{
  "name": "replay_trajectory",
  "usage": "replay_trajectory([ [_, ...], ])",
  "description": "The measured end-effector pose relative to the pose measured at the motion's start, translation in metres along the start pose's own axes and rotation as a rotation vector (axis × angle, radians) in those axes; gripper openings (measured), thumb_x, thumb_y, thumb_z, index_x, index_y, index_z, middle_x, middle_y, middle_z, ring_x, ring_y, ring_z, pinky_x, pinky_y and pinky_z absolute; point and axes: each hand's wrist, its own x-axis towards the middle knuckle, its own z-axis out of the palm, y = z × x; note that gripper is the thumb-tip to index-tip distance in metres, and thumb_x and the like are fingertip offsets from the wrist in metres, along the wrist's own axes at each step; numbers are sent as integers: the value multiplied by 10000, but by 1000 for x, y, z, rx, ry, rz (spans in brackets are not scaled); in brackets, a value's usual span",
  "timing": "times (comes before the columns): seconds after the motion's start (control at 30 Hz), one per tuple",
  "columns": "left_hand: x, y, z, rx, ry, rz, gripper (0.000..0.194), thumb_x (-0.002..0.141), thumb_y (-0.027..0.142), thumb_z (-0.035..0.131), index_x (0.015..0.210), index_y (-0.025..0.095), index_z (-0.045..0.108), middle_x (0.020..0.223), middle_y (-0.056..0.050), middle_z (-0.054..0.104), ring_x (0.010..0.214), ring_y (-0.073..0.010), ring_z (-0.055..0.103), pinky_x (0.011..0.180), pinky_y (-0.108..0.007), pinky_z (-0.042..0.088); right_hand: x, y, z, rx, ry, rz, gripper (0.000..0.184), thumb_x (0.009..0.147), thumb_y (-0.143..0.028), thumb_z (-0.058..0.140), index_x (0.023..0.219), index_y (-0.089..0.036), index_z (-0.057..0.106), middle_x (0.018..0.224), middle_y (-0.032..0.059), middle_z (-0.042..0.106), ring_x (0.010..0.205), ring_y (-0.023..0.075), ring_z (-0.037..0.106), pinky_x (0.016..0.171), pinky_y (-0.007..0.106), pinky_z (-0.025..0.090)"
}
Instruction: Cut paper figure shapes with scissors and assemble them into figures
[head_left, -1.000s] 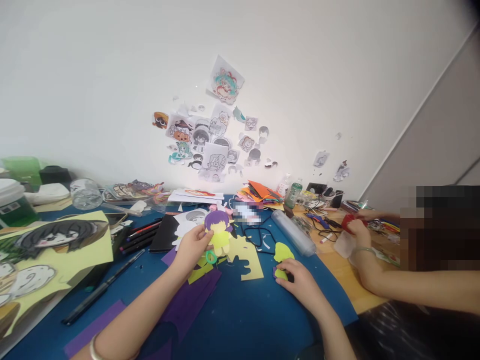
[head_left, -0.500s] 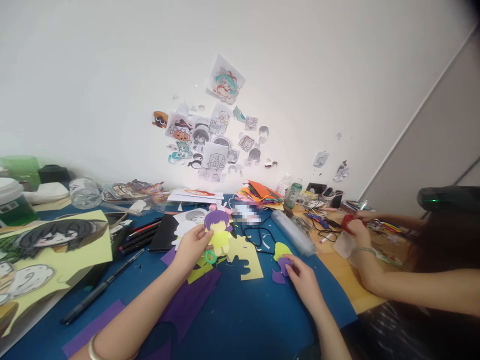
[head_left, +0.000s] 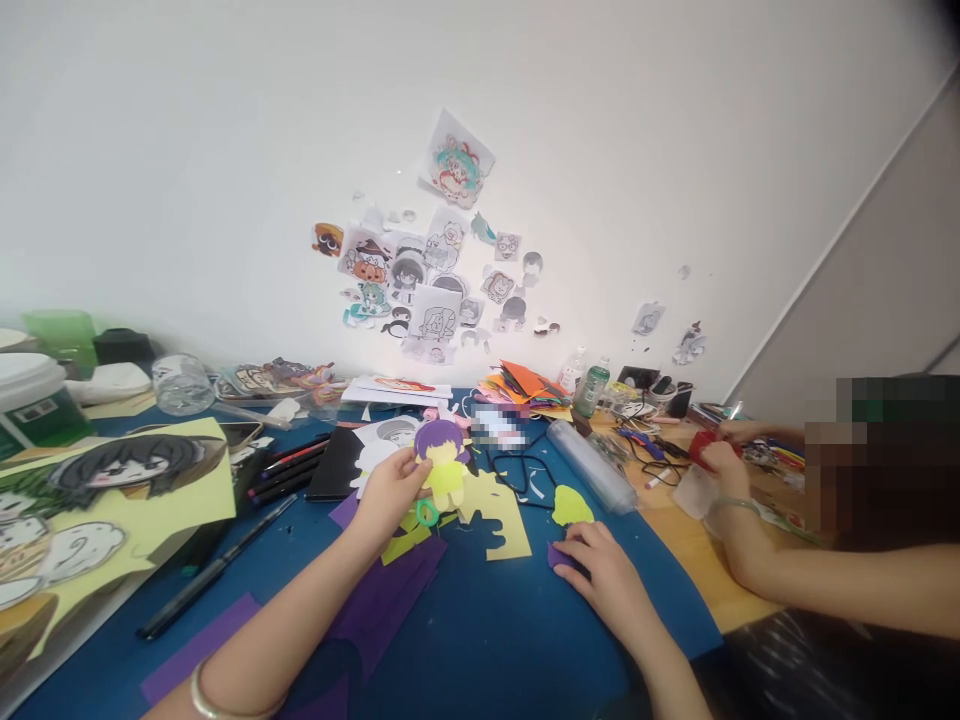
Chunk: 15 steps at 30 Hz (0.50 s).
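Note:
My left hand point(head_left: 390, 490) holds up a small paper doll point(head_left: 444, 462) with purple hair and a yellow dress, pinched at its left side. My right hand point(head_left: 600, 570) rests on the blue mat point(head_left: 495, 640), fingers curled over a small purple paper scrap point(head_left: 559, 556). A lime-green cut-out point(head_left: 571, 506) lies just beyond that hand. Yellow paper offcuts point(head_left: 506, 520) and a small green ring point(head_left: 427, 514) lie between my hands. Purple paper sheets point(head_left: 382, 600) sit under my left forearm.
Another person sits at the right, their hands point(head_left: 720, 465) on a red object. A clear plastic tube point(head_left: 589, 465), black cord, bottles and coloured paper stacks crowd the back. Pens point(head_left: 285, 470) and a large yellow character drawing point(head_left: 112, 500) lie left. Drawings are stuck on the wall.
My right hand picked at the purple scrap, lifted it a little, then came down flat over it. The doll in my left hand stays held up. The view shifted slightly.

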Motion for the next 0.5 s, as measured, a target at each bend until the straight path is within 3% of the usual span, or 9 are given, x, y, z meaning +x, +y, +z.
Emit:
replay_trajectory([
  [0.13, -2, 3, 0, -57, -49, -29, 284, 659, 299, 615, 908, 164, 619, 820, -37, 668, 822, -196, 622, 629, -265, 542, 7, -1, 9, -85, 94, -122, 253, 882, -220, 395, 798, -186, 631, 796, 61, 572, 751, 185, 486, 658, 293, 390],
  [0.23, -3, 3, 0, -66, -57, -37, 293, 661, 308, 611, 920, 170, 615, 839, -42, 668, 845, -201, 618, 632, -264, 539, 13, -5, 13, -67, 257, -63, 311, 884, -241, 371, 681, -167, 595, 687, 56, 544, 677, 177, 462, 620, 289, 359],
  [0.37, -2, 1, 0, -63, -63, -51, 287, 671, 311, 595, 921, 169, 604, 837, -42, 658, 857, -201, 611, 650, -273, 538, 24, -25, 11, 298, 424, 165, 325, 869, -340, 379, 660, -170, 560, 625, 33, 531, 612, 158, 481, 573, 257, 366],
  [0.5, -2, -1, 0, -65, -64, -32, 294, 644, 333, 614, 887, 169, 603, 780, -31, 648, 822, -202, 610, 661, -294, 537, 47, -66, 9, 786, 349, 398, 297, 774, -439, 499, 741, -160, 592, 601, 19, 554, 567, 152, 510, 530, 243, 403],
])
